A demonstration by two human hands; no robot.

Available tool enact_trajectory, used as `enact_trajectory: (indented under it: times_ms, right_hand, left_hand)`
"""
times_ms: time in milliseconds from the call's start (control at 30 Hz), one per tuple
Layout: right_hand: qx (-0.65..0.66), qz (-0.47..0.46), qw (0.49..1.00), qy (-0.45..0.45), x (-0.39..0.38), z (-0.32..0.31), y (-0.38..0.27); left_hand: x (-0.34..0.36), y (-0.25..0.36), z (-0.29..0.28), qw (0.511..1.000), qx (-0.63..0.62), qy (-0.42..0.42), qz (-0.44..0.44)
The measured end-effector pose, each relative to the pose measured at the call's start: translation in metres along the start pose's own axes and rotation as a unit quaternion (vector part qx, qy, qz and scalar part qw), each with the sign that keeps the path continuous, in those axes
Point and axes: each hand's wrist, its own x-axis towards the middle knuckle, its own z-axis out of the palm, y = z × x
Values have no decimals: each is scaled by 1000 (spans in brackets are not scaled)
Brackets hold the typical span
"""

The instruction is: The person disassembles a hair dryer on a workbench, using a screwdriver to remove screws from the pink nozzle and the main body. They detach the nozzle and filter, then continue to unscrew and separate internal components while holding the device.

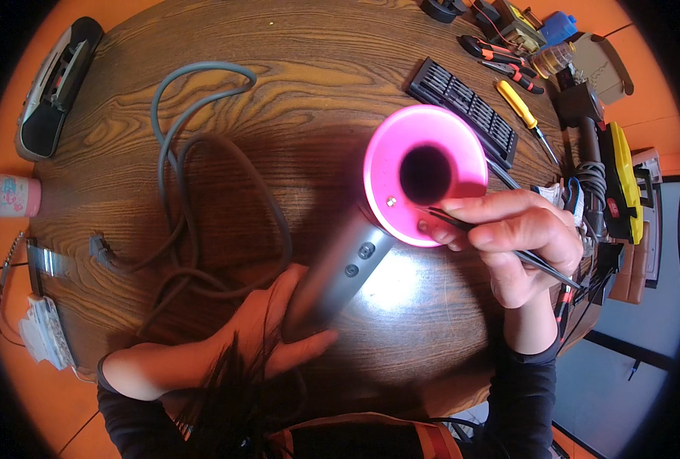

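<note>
- A hair dryer point(328, 279) is tilted above the counter point(340, 367), its bright pink head point(378, 172) turned up toward the camera, a dark round opening at its centre.
- The left hand point(257, 321) is wrapped around the lower grey handle; the right hand point(531, 237) pinches dark tweezers point(540, 265), their tip over the pink face near a small metal piece point(391, 202). Whether the tips are closed cannot be told.
- The risk, by judgement: a slip of the tweezers could scratch the pink face or send the metal piece into the opening, if it is loose. A wobble in the one-handed hold could cause either, and dark strands point(229, 375) hanging by the left wrist could snag or block the view.
- The wood-grain counter carries a looped grey cord point(283, 222) at left and, at right, a black bit case point(466, 111), a yellow-handled screwdriver point(517, 105) and pliers point(512, 75). Glare whitens the wood below the dryer.
- Beyond the counter's edge, orange tiles surround a pink cup point(13, 196) and a silver-and-black device point(58, 92).
</note>
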Motion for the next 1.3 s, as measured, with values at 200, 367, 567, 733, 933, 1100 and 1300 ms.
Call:
enact_trajectory:
  times_ms: [200, 367, 567, 733, 933, 1100, 1300]
  right_hand:
    - [31, 33, 999, 6, -3, -4, -19]
    - [-15, 9, 999, -43, -1, -10, -15]
    - [-23, 10, 998, -66, 0, -11, -11]
    - [-36, 34, 997, -59, 0, -8, -18]
    - [-259, 64, 963, -43, -10, 24, -61]
    - [-322, 109, 940, -39, -17, 34, -75]
    - [-153, 169, 974, -5, -12, 18, -62]
  left_hand:
    - [-1, 3, -1, 1000, -17, 4, -18]
    - [-1, 4, 1, 998, -38, 3, -52]
    - [-2, 7, 1, 999, -31, 9, -27]
    - [-1, 5, 0, 1000, -21, 7, -16]
    - [-4, 5, 4, 998, 37, 39, 39]
    - [-4, 5, 4, 998, -7, -32, -50]
    - [-5, 10, 7, 993, -17, 12, -118]
